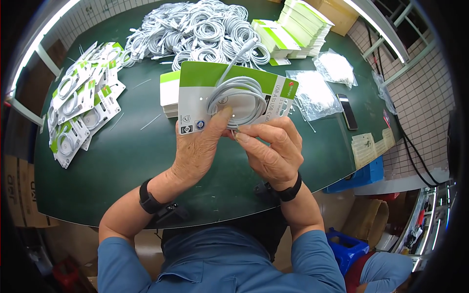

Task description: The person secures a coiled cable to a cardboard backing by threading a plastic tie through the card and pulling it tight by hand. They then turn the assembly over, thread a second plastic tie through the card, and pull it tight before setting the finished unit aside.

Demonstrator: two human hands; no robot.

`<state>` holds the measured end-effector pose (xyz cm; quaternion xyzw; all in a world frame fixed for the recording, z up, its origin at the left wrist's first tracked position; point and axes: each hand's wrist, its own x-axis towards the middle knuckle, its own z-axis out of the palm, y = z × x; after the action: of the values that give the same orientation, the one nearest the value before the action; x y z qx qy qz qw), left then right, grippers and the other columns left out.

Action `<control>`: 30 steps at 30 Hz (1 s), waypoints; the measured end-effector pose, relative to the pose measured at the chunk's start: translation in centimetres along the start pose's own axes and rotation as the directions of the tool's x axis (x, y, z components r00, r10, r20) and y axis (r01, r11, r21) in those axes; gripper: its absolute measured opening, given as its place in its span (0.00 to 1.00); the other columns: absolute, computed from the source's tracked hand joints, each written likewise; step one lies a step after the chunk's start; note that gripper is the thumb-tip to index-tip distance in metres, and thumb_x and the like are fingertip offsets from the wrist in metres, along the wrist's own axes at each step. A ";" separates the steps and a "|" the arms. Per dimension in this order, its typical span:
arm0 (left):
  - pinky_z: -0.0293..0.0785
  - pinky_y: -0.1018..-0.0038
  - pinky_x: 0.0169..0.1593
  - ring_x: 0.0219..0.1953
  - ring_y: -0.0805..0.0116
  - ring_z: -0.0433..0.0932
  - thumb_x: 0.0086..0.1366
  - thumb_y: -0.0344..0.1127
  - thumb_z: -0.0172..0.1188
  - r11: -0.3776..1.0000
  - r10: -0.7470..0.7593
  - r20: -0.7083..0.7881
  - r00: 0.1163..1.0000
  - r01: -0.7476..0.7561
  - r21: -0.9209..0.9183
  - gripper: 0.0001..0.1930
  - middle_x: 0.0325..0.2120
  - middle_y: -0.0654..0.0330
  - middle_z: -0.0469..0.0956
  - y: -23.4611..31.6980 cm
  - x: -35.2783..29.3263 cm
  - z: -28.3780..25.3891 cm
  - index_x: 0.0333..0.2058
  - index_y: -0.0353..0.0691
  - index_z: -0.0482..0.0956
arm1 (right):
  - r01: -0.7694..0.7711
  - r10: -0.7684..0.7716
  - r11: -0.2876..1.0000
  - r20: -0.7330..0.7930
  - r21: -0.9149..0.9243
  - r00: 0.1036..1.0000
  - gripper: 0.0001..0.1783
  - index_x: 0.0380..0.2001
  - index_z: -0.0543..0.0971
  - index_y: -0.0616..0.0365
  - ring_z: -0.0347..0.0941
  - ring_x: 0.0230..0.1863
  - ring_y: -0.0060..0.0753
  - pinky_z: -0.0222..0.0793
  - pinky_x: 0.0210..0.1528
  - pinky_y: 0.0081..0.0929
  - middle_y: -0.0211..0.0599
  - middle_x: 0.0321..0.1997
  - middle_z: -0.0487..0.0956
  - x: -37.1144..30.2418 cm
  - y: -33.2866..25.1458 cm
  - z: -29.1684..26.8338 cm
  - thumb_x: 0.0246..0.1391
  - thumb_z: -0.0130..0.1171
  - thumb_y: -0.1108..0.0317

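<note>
My left hand (195, 154) grips a green and white packaging card (198, 83) from below, held up over the table. Against the card's front lies a coiled white cable (234, 84), with my left thumb pressing on the lower left of the loop. One plug end of the cable sticks up past the card's top edge. At the bottom of the coil, the thumb and forefinger of my right hand (274, 152) are pinched together at the card's lower edge. What they pinch is too small and covered to make out.
Behind the card is a big heap of coiled white cables (205, 31). Finished-looking cards with cables (78, 102) pile up at left. Flat cards are stacked (303, 29) at the back right, near bags of white ties (315, 93) and a phone (347, 111). A seated person (386, 271) shows at lower right.
</note>
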<state>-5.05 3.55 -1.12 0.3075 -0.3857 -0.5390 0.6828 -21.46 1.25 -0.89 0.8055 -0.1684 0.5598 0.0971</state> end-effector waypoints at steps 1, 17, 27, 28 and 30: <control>0.85 0.73 0.36 0.39 0.72 0.82 0.70 0.33 0.65 1.000 0.002 0.001 1.000 -0.002 -0.001 0.16 0.43 0.57 0.82 0.0 0.0 0.0 0.52 0.33 0.77 | -0.001 0.001 1.000 0.004 -0.009 1.000 0.23 0.39 0.87 0.49 0.77 0.33 0.32 0.73 0.31 0.26 0.30 0.40 0.85 0.0 -0.1 -0.1 0.35 0.77 0.81; 0.84 0.74 0.36 0.36 0.72 0.83 0.69 0.34 0.65 1.000 -0.007 -0.001 1.000 0.007 0.019 0.14 0.40 0.58 0.83 -0.4 0.0 -0.5 0.49 0.32 0.79 | 0.002 0.000 0.998 0.032 -0.060 0.999 0.21 0.37 0.87 0.48 0.76 0.33 0.31 0.72 0.31 0.26 0.28 0.40 0.85 0.2 -0.2 -0.4 0.36 0.77 0.79; 0.84 0.75 0.37 0.37 0.73 0.82 0.69 0.34 0.66 1.000 -0.008 -0.023 1.000 0.008 0.005 0.16 0.41 0.58 0.83 -0.4 0.0 -0.3 0.51 0.33 0.78 | 0.017 -0.013 0.998 0.053 -0.068 0.999 0.20 0.38 0.88 0.48 0.76 0.33 0.30 0.71 0.31 0.26 0.27 0.41 0.85 0.1 -0.3 -0.6 0.38 0.78 0.78; 0.84 0.75 0.37 0.38 0.73 0.82 0.69 0.34 0.66 1.000 -0.011 -0.021 1.000 0.011 0.005 0.16 0.41 0.58 0.83 -0.4 0.0 -0.3 0.51 0.33 0.78 | 0.016 -0.013 0.998 0.053 -0.068 0.999 0.20 0.38 0.88 0.48 0.76 0.33 0.30 0.71 0.31 0.26 0.27 0.41 0.85 0.1 -0.3 -0.6 0.38 0.78 0.78; 0.84 0.75 0.37 0.38 0.74 0.82 0.69 0.34 0.66 1.000 -0.017 -0.017 1.000 0.017 0.005 0.16 0.42 0.58 0.82 -0.4 0.0 -0.3 0.51 0.33 0.78 | 0.017 -0.013 0.997 0.056 -0.074 0.998 0.21 0.38 0.88 0.47 0.76 0.33 0.30 0.71 0.31 0.26 0.26 0.41 0.85 0.0 -0.4 -0.5 0.38 0.78 0.78</control>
<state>-4.97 3.51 -1.61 0.3170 -0.3784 -0.5411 0.6808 -21.74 1.76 -0.69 0.8179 -0.1857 0.5296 0.1264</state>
